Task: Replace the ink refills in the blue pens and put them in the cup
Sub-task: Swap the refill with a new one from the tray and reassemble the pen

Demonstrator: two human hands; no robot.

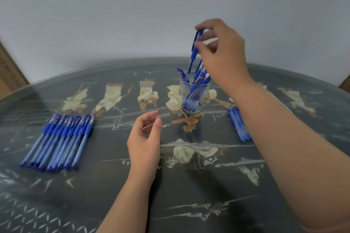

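Observation:
A clear glass cup (pixel 195 98) stands near the middle of the table, holding several blue pens. My right hand (pixel 223 53) is above the cup and pinches a blue pen (pixel 195 49) by its capped upper end; the pen hangs almost upright with its lower tip at the cup's rim. My left hand (pixel 145 142) hovers over the table in front of the cup, fingers loosely curled, holding nothing. A row of several blue pens (pixel 60 138) lies at the left. A bundle of blue ink refills (pixel 239 125) lies at the right, partly hidden by my right forearm.
The table (pixel 113 185) is dark, round and glass-topped with painted figures. A pale wall rises behind it. A cardboard box (pixel 9 73) stands at the far left edge, and a brown corner (pixel 345 85) shows at the far right.

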